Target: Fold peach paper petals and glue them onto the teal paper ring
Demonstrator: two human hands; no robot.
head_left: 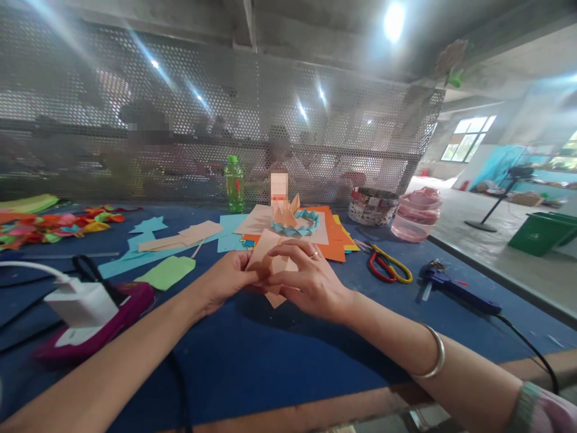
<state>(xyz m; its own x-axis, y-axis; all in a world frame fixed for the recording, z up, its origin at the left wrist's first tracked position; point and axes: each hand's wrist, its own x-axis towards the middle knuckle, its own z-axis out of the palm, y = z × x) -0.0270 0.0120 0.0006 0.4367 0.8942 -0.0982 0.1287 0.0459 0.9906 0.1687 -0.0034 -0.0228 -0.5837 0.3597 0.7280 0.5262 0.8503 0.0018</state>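
Center of the blue tabletop (270, 367): folded peach paper (272, 264) held between the left hand (228, 282) and right hand (306, 282), one pointed corner sticking out below them. Hands narrow and close, both holding the paper: left grips its left side, right fingers (288, 270) curl over the top. Forearms come in from the lower corners and angle toward each other. Ring on the right hand, silver bangle (433, 352) at the right wrist.

Just ahead of the hands: orange paper sheets (331, 240) under a peach origami piece (285, 215) on a teal folded ring (295, 224). Left of them: teal paper cutouts (148, 231), peach paper strips (180, 236), light green paper scrap (166, 272). Right: red and yellow scissor handles (390, 264), can't tell if one pair or two, then a blue glue gun (451, 288) with black cord. Far edge: green plastic bottle (234, 183), woven basket (373, 207), clear plastic container (417, 216). Lower left, beyond the left forearm: white charger (81, 304) on a magenta item (135, 304). Markings there too small to read. Blurred people sit behind a perforated metal screen (216, 120).
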